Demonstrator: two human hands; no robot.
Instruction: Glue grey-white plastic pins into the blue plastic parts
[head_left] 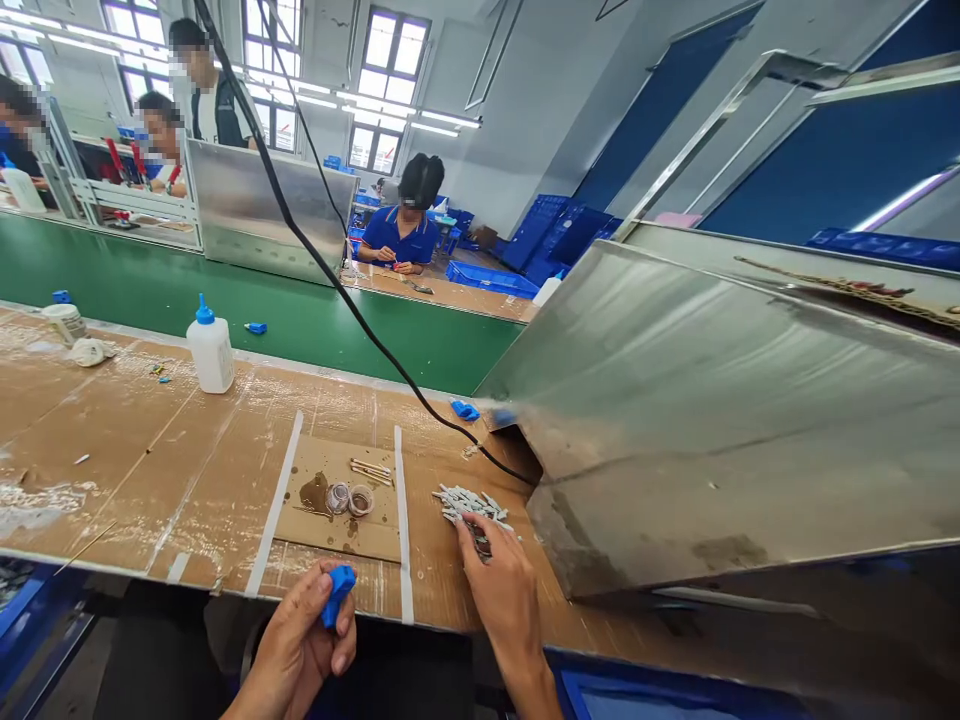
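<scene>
My left hand (296,640) is closed around a small blue plastic part (339,596), just off the table's front edge. To its right, my right hand (501,590) reaches down to a heap of small grey pointed pieces (472,502), its fingertips at the near side of the heap. Whether a piece is pinched there I cannot make out. Between and beyond the hands lies a taped cardboard sheet (307,530), with two small round cups (361,501), several cotton swabs (371,470) and a dark wet stain on it.
A white bottle with a blue cap (212,350) stands left of the cardboard. A large metal panel (675,420) rises on the right, and a black cable (375,340) hangs across the view. Behind runs a green conveyor belt (315,335); a person in blue (401,240) sits beyond it.
</scene>
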